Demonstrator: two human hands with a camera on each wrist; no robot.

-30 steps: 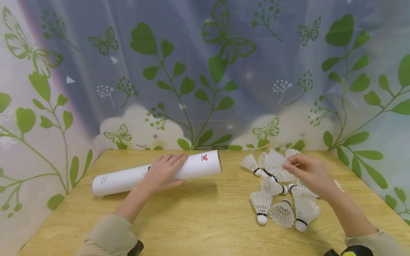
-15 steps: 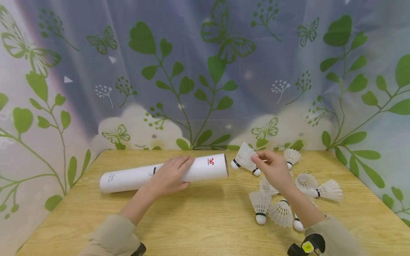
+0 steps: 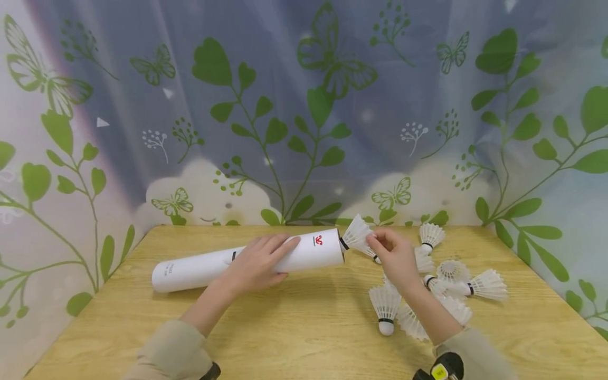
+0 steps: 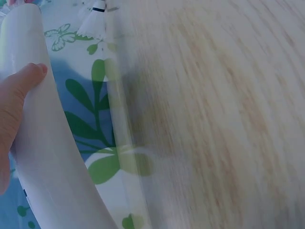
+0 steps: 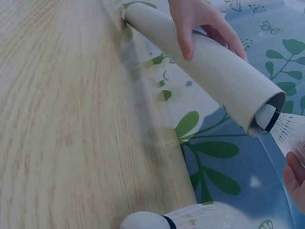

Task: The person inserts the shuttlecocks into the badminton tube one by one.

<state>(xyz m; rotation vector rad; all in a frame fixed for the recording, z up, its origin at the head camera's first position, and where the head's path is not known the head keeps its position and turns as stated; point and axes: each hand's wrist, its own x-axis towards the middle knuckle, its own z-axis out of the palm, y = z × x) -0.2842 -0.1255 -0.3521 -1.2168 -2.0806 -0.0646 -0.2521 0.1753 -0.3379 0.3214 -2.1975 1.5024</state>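
A long white shuttlecock tube (image 3: 311, 254) lies across my left hand's grip, its open end facing right. Fingers and thumb of my left hand (image 3: 258, 264) wrap over its middle, also seen in the left wrist view, where the tube (image 4: 62, 157) fills the left side. With thumb and fingertips, my right hand (image 3: 395, 258) pinches a white shuttlecock (image 3: 356, 232) by its feather skirt. In the right wrist view, that shuttlecock's cork (image 5: 265, 116) sits just inside the tube's mouth, and only the fingertips (image 5: 291, 176) of my right hand show.
Several loose shuttlecocks lie on the wooden table (image 3: 304, 338), right of the tube. One shuttlecock (image 3: 386, 309) stands out nearest the front, another (image 3: 431, 236) at the back. A patterned curtain (image 3: 304, 132) hangs behind the table's far edge.
My right hand has carried a shuttlecock leftward from the pile, and its cork has entered the tube's open end. My left hand and the tube have shifted slightly right.
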